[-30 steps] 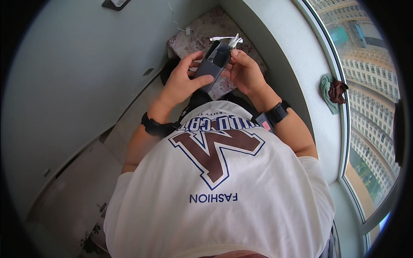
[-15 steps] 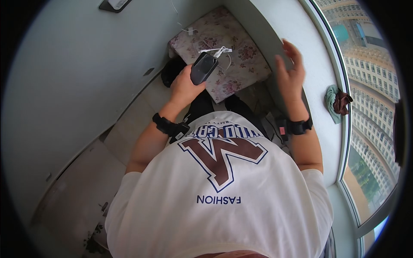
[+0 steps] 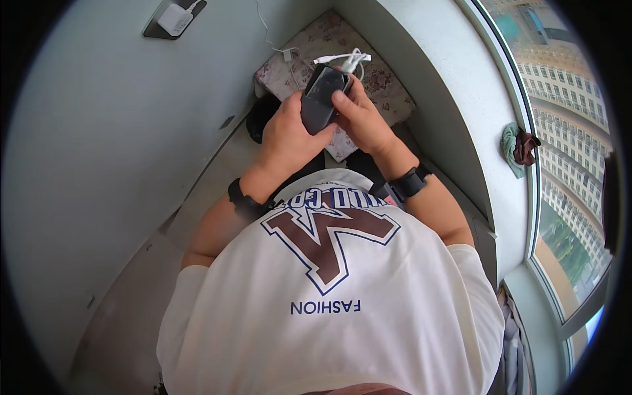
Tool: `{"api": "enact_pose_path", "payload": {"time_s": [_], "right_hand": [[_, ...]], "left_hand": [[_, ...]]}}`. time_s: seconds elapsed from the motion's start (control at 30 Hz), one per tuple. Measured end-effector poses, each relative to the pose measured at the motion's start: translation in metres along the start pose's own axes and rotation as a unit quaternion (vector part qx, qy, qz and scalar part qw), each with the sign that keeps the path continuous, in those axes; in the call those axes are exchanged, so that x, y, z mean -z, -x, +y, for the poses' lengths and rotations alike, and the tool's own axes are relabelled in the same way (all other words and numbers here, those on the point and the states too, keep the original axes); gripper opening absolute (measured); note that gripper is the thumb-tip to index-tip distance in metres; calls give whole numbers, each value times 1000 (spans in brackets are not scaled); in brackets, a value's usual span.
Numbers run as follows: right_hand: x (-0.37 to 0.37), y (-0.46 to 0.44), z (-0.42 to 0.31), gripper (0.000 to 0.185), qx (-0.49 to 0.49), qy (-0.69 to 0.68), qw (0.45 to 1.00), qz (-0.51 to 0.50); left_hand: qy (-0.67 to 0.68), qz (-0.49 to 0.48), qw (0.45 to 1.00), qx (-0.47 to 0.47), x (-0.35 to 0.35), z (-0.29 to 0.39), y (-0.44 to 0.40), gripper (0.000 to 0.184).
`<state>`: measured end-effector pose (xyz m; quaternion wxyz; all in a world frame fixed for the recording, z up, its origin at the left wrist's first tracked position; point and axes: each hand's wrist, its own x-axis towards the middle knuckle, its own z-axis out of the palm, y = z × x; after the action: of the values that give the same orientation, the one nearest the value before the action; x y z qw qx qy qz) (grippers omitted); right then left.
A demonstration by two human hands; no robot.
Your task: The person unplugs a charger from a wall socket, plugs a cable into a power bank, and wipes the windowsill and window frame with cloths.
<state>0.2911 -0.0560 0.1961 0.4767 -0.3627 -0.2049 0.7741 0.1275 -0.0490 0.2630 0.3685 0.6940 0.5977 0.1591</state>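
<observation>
A black power bank [image 3: 319, 108] is tilted up in front of my chest, held between both hands. My left hand [image 3: 288, 133] is wrapped round its left side and lower end. On the right edge, my right hand [image 3: 366, 122] grips near the top, its thumb on the face and its other fingers partly hidden behind. A white cable [image 3: 353, 62] meets the upper end of the power bank, bunched in a loop, with one loose plug pointing left. Whether that cable's other end is plugged in is hard to make out.
Beyond my hands stands a table with a floral cloth [image 3: 388, 89]. A white charger [image 3: 176, 20] sits in a wall socket at upper left, its thin cord hanging nearby. Green and brown cloths [image 3: 517, 150] lie on the windowsill at right.
My right hand has come in from the right and closed on the power bank's upper right edge. The power bank and its cable have shifted slightly right, still in my left hand.
</observation>
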Motion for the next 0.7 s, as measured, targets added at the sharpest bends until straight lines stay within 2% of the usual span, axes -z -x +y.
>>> {"api": "enact_pose_path", "payload": {"time_s": [0.03, 0.07, 0.1, 0.17, 0.23, 0.3, 0.37, 0.43, 0.53, 0.7], "right_hand": [[-8, -6, 0, 81, 5, -30, 999, 35], [-14, -8, -5, 75, 2, -45, 998, 39], [-17, -8, -6, 75, 3, -48, 998, 39], [-19, -5, -9, 72, -18, -55, 998, 29], [-28, -4, -11, 68, -22, -45, 998, 42], [-20, 1, -8, 62, -23, -69, 997, 24], [-24, 1, -10, 57, -20, -78, 996, 33], [-24, 2, -12, 53, -22, -108, 994, 19], [-20, 7, -13, 50, -50, -164, 985, 14], [-14, 12, -16, 56, -55, -192, 979, -36]], "left_hand": [[-2, 13, 1000, -13, 1, 0, -1, 64], [-9, 70, 993, -97, -1, -12, -3, 60], [-12, 69, 993, -98, 2, -15, -7, 60], [80, 5, 997, 4, 6, -19, -13, 55], [67, 22, 997, -16, 11, -20, -14, 50], [118, 12, 992, 42, 3, -23, -21, 41], [122, 17, 992, 31, 5, -22, -20, 37], [200, -10, 978, 65, 7, -19, -19, 35], [175, -8, 983, 49, 5, -5, -13, 31], [206, 37, 978, 14, 0, -1, -9, 35]]}}
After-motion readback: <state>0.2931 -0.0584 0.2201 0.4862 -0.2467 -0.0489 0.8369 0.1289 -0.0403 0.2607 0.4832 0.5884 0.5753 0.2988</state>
